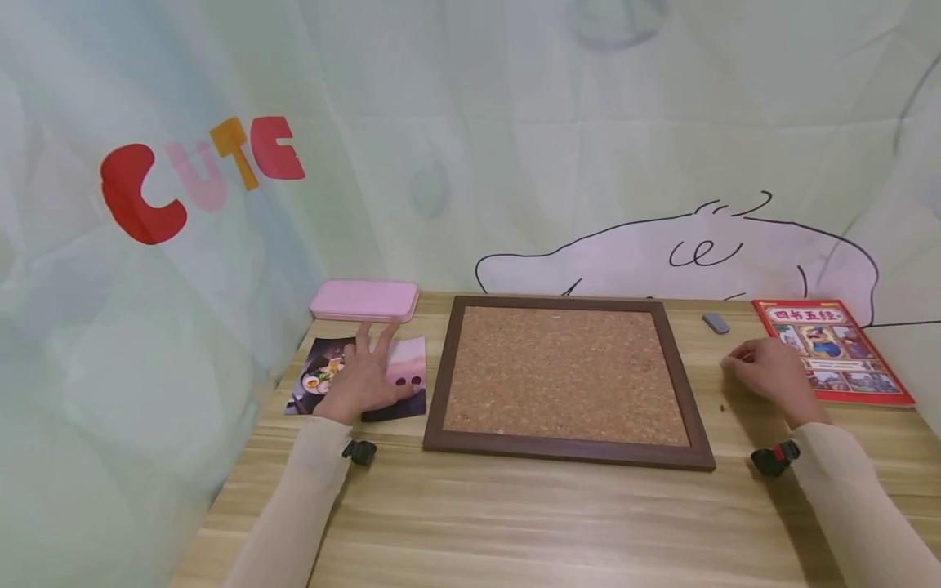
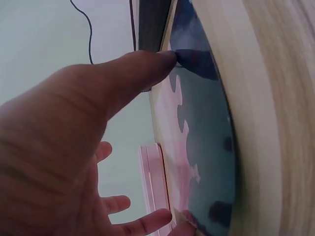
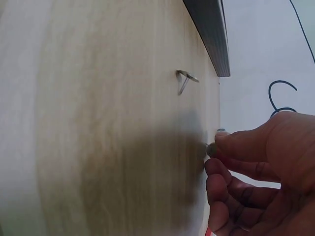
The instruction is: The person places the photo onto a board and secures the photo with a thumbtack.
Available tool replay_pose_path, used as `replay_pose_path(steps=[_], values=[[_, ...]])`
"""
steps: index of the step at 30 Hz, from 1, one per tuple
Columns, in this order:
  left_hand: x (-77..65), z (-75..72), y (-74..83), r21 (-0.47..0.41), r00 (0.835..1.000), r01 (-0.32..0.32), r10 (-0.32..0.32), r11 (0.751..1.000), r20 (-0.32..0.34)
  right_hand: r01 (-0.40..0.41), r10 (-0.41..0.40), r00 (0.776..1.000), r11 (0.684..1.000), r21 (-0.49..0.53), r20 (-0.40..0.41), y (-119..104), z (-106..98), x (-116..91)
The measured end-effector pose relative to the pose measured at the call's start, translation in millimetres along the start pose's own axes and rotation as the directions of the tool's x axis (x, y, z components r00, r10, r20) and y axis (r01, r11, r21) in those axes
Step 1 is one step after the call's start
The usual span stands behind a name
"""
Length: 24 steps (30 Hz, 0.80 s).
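Note:
My left hand [image 1: 360,377] spreads its fingers over two picture cards left of the board, its thumb touching the pink-and-dark card [image 2: 206,132]. Beside that lies a card with a bowl of food [image 1: 316,384], partly covered by the hand. To the right of the cork board [image 1: 562,376], my right hand [image 1: 768,371] is low over the table. Its thumb and forefinger pinch a small thumbtack [image 3: 210,149], mostly hidden by the fingertips. Another thumbtack [image 3: 187,76] lies on the wood close by, its pin showing.
A pink case [image 1: 365,300] stands behind the cards. A small grey block [image 1: 715,323] lies right of the board's far corner. Beyond the right hand is a red illustrated book [image 1: 867,384]. A printed curtain [image 1: 441,163] hangs along the table's back edge.

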<state>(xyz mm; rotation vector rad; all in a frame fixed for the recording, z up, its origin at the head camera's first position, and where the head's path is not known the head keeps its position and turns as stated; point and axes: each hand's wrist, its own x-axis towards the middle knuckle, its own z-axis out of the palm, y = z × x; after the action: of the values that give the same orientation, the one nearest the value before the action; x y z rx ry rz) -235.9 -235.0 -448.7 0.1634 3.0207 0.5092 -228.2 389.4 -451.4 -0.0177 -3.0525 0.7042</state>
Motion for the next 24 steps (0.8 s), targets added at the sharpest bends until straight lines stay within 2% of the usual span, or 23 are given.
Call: replay_pose_path(steps=[11,17,24], values=[[-0.7,-0.4,-0.1,-0.062,1.0,-0.004,0.005,0.998,0.015,-0.075,0.075,0.997,0.997,0.025,0.014,-2.0,4.3,2.9],[0.5,-1.2,-1.7,-0.1,1.0,-0.01,0.008,0.995,-0.016,-0.085,0.085,0.996,0.996,0.038,0.023,-2.6,2.5,0.0],[0.9,-2.0,-8.0,-0.128,0.999,0.024,-0.028,0.991,-0.028,-0.109,0.108,0.994,0.991,0.075,0.009,-3.0,1.2,-5.9]])
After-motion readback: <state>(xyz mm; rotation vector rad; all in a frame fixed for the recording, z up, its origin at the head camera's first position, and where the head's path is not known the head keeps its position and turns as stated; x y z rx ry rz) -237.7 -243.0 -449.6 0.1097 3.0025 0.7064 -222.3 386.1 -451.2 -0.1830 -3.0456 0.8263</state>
